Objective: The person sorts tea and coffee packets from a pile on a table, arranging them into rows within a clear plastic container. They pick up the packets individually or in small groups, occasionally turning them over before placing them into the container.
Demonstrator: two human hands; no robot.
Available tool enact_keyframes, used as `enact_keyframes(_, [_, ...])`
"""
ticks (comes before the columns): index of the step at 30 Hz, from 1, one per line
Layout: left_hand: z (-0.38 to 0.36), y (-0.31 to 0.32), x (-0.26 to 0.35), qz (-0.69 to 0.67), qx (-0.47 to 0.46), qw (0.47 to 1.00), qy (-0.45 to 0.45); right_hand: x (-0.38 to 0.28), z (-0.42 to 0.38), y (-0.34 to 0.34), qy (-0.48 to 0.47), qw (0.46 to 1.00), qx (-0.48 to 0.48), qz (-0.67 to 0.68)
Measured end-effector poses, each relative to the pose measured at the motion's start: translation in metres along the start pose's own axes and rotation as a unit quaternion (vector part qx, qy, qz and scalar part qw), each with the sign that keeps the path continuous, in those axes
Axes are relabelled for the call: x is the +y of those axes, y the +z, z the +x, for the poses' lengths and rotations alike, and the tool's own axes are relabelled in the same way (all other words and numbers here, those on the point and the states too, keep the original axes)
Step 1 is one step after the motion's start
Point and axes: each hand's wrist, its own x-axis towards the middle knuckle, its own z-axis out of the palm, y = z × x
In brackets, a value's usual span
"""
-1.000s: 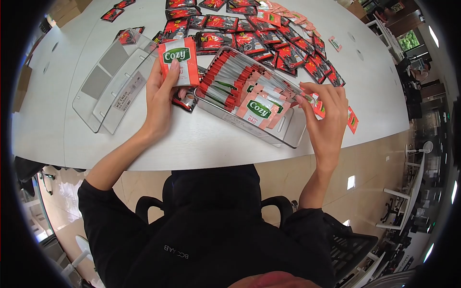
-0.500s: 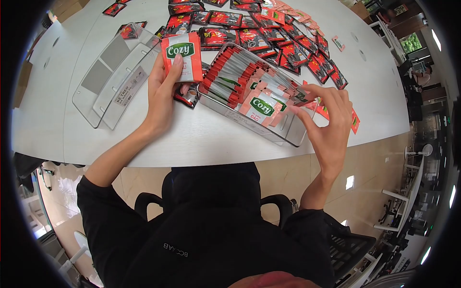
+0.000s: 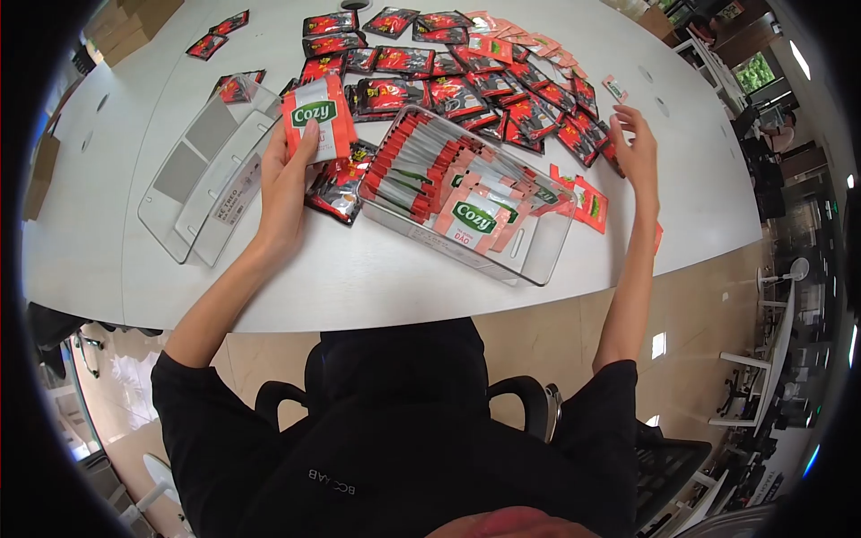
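Note:
My left hand (image 3: pixel 285 188) grips pink Cozy tea sachets (image 3: pixel 327 143), thumb across the front. Just right of it stands a clear plastic bin (image 3: pixel 536 260), with a row of red-edged packets on its left side and pink Cozy sachets (image 3: pixel 473 218) leaning towards its right. My right hand (image 3: pixel 637 152) is out over the table beyond the bin, fingers apart and partly bent, with nothing seen in them. Close to its fingertips are a small pink sachet (image 3: pixel 615 87) and the edge of the pile of red-and-black packets (image 3: pixel 534 117).
A second clear bin (image 3: pixel 184 202) with a label lies left of my left hand. Red-and-black packets (image 3: pixel 336 193) lie between the bins. Red-orange packets (image 3: pixel 589 204) sit by the filled bin's right end. Pink sachets (image 3: pixel 511 34) are spread at the back. Cardboard boxes (image 3: pixel 134 27) stand far left.
My right hand has left the sachets in the bin and moved up and right across the table. The left hand still holds its sachets. The whole view has shifted slightly.

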Motion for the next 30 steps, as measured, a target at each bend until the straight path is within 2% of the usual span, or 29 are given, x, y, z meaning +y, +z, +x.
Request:
enact_keyframes(2, [0.001,0.004,0.003,0.008,0.012,1.000,0.004,0.031,0.011,0.019,-0.052,0.998,-0.008,-0.044])
enact_keyframes(6, [0.010,-0.009,-0.008,0.050,-0.040,0.998,-0.004,0.009,-0.002,0.043,0.012,1.000,-0.029,0.004])
enact_keyframes(8, [0.005,-0.004,-0.004,0.044,-0.035,0.998,-0.019,0.000,-0.010,0.040,-0.092,0.990,-0.079,-0.077])
enact_keyframes(9, [0.004,-0.002,-0.003,0.045,-0.037,0.998,-0.018,-0.002,-0.016,0.037,-0.107,0.982,-0.075,-0.137])
enact_keyframes(13, [0.006,-0.003,-0.004,0.031,-0.034,0.999,-0.020,-0.004,-0.008,0.038,-0.129,0.975,-0.023,-0.178])
enact_keyframes(16, [0.007,-0.004,-0.006,0.032,-0.045,0.998,-0.021,0.004,0.020,0.056,-0.141,0.979,-0.015,-0.146])
enact_keyframes(18, [0.007,-0.005,-0.008,0.034,-0.040,0.998,-0.021,0.014,0.042,0.075,-0.160,0.986,-0.009,-0.034])
enact_keyframes(19, [0.007,-0.006,-0.009,0.033,-0.040,0.998,-0.020,0.016,0.054,0.083,-0.161,0.986,-0.009,-0.032])
enact_keyframes(21, [0.007,-0.007,-0.011,0.035,-0.039,0.998,-0.020,0.015,0.070,0.098,-0.108,0.993,0.042,-0.016])
enact_keyframes(24, [0.008,-0.009,-0.010,0.041,-0.036,0.998,-0.010,0.011,0.076,0.120,-0.086,0.995,0.049,-0.023])
enact_keyframes(25, [0.007,-0.008,-0.010,0.039,-0.035,0.999,-0.013,0.011,0.080,0.123,-0.127,0.990,0.066,-0.017])
enact_keyframes(26, [0.006,-0.008,-0.010,0.036,-0.035,0.999,-0.016,0.014,0.084,0.125,-0.127,0.990,0.065,-0.017])
enact_keyframes(28, [0.005,-0.006,-0.007,0.033,-0.037,0.999,-0.021,0.021,0.092,0.129,-0.215,0.971,0.063,-0.085])
enact_keyframes(29, [0.005,-0.006,-0.006,0.030,-0.039,0.998,-0.025,0.026,0.094,0.132,-0.215,0.971,0.063,-0.085])
enact_keyframes(30, [0.004,-0.005,-0.005,0.030,-0.039,0.998,-0.025,0.030,0.096,0.136,-0.214,0.962,0.070,-0.154])
